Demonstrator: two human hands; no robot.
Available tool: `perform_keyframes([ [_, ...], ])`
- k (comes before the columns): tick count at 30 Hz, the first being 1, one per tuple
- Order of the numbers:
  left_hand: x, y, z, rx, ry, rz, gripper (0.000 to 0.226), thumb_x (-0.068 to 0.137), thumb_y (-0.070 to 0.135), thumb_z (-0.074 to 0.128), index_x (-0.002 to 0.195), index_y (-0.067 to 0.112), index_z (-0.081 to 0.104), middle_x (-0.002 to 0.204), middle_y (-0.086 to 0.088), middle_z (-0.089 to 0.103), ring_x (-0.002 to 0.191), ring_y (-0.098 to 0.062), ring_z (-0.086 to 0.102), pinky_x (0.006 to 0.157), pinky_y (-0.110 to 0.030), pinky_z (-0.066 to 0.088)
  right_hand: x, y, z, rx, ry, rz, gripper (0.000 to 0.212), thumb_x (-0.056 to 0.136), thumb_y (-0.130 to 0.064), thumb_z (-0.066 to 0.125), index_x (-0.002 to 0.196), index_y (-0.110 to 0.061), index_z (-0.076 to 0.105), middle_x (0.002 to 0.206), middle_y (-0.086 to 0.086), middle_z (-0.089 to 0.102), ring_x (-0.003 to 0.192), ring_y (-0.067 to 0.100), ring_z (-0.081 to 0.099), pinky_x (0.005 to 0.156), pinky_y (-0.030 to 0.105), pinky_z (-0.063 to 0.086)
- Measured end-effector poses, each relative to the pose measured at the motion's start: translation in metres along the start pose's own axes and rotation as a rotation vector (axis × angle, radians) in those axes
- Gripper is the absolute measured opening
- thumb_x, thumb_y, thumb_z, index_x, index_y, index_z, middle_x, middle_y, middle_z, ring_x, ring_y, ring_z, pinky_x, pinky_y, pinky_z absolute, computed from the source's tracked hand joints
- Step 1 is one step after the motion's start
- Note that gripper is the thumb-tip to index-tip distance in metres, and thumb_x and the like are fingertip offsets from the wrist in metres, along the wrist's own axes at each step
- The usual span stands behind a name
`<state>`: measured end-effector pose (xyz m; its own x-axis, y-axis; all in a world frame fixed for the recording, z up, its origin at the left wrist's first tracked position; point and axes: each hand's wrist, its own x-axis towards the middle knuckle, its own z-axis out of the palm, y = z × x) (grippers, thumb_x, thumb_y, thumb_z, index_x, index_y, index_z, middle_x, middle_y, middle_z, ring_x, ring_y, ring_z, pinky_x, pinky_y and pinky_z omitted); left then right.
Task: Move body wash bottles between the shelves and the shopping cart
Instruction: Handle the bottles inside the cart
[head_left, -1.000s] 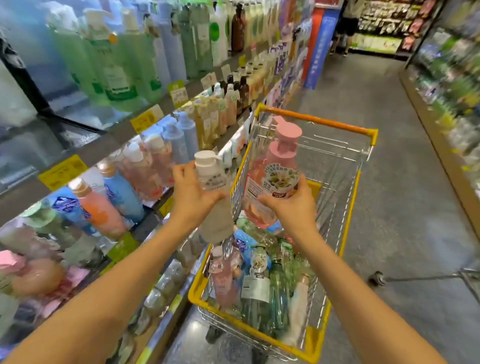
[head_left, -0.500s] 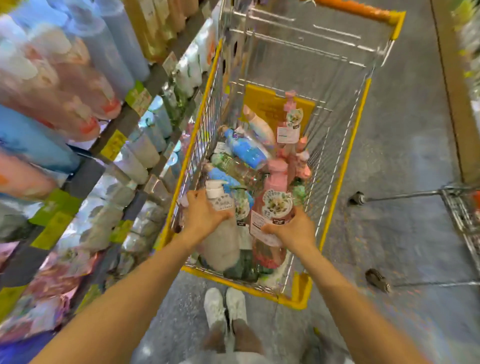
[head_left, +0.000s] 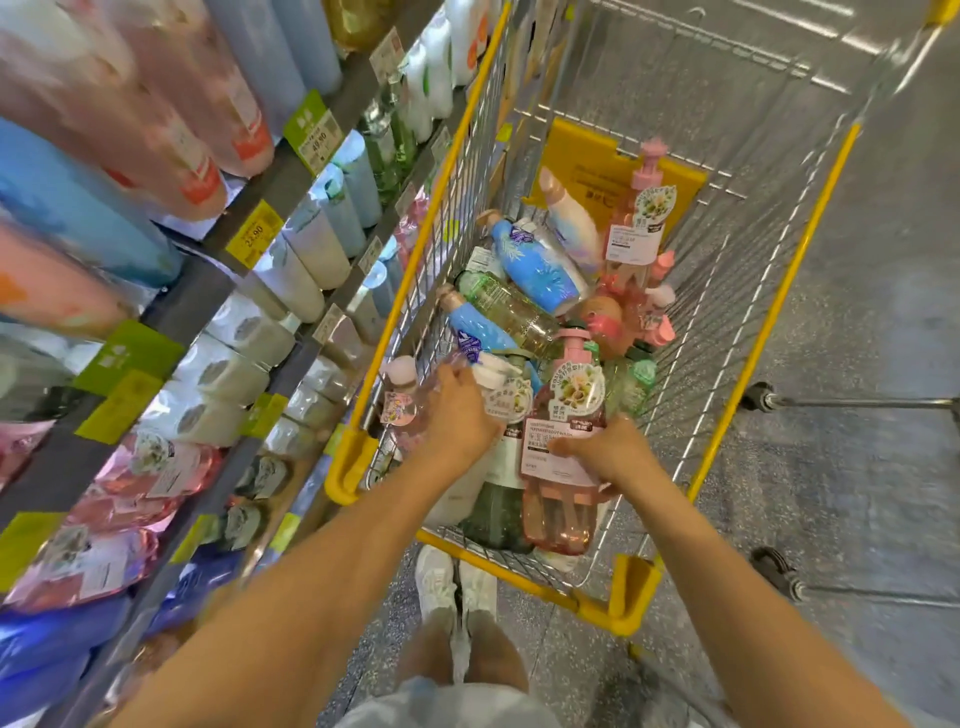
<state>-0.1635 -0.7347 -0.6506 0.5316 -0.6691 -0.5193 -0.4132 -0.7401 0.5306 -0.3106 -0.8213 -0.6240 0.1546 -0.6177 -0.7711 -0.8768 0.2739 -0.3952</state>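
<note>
My left hand (head_left: 460, 415) grips a white pump bottle (head_left: 457, 500) near its neck, low inside the near left corner of the yellow-rimmed wire shopping cart (head_left: 779, 291). My right hand (head_left: 608, 452) holds a pink body wash bottle (head_left: 563, 514) by its labelled side, upright, beside the white one. Both bottles are down among the cart's contents. Farther in lie a blue bottle (head_left: 540, 270), a clear green bottle (head_left: 514, 312) and an upright tall pink pump bottle (head_left: 636, 228), with several others.
Store shelves (head_left: 249, 228) packed with pink, blue and white bottles run along the left, tight against the cart. A second cart's wheels (head_left: 758, 401) stand on the grey floor at the right. My white shoes (head_left: 457, 587) are just behind the cart.
Both hands have lowered their bottles from above the cart's rim down into its near end. My view has tipped downward toward the cart.
</note>
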Motion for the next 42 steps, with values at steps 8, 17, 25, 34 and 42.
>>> perform_keyframes([
  [8,-0.033,-0.002,-0.07,0.09,0.145,0.057,0.021,0.086,0.015,0.06,0.07,0.004,0.051,0.074,-0.013,0.054,0.084,-0.034,0.055,0.061,-0.032,0.031,-0.042,-0.047,0.018,-0.572,0.259,-0.469,0.032,0.085,-0.013,0.062,0.112,-0.003,0.05,0.112,0.016,0.057,0.097,0.033,0.059,0.066,0.034,0.042],
  [17,-0.151,-0.031,-0.193,0.191,0.556,-0.093,0.026,0.084,0.006,0.05,0.058,0.007,0.044,0.059,-0.013,0.042,0.065,-0.03,0.042,0.057,-0.034,0.028,-0.165,-0.152,0.039,-0.795,0.199,-1.066,0.014,0.09,-0.007,0.046,0.101,-0.009,0.056,0.099,0.014,0.06,0.094,0.035,0.058,0.063,0.032,0.034],
  [25,-0.321,-0.091,-0.221,0.107,0.784,-0.3,0.011,0.083,0.014,0.054,0.074,0.011,0.06,0.073,-0.01,0.06,0.074,-0.033,0.057,0.062,-0.033,0.042,-0.298,-0.149,0.102,-0.803,0.048,-1.44,0.01,0.089,-0.008,0.046,0.085,-0.015,0.05,0.095,0.013,0.062,0.094,0.033,0.058,0.074,0.037,0.042],
  [34,-0.483,-0.163,-0.156,-0.002,0.865,-0.577,0.018,0.087,0.01,0.05,0.082,0.004,0.066,0.087,-0.017,0.067,0.087,-0.033,0.063,0.074,-0.039,0.051,-0.401,-0.06,0.18,-0.891,-0.192,-1.641,0.013,0.091,-0.009,0.045,0.097,-0.009,0.057,0.096,0.015,0.062,0.093,0.034,0.057,0.064,0.035,0.039],
  [42,-0.525,-0.2,-0.14,-0.038,0.88,-0.707,0.017,0.085,0.007,0.051,0.085,0.006,0.068,0.09,-0.015,0.069,0.09,-0.031,0.063,0.079,-0.041,0.052,-0.433,-0.041,0.227,-0.966,-0.22,-1.711,0.014,0.09,-0.008,0.046,0.097,-0.01,0.059,0.099,0.013,0.062,0.092,0.033,0.057,0.063,0.031,0.035],
])
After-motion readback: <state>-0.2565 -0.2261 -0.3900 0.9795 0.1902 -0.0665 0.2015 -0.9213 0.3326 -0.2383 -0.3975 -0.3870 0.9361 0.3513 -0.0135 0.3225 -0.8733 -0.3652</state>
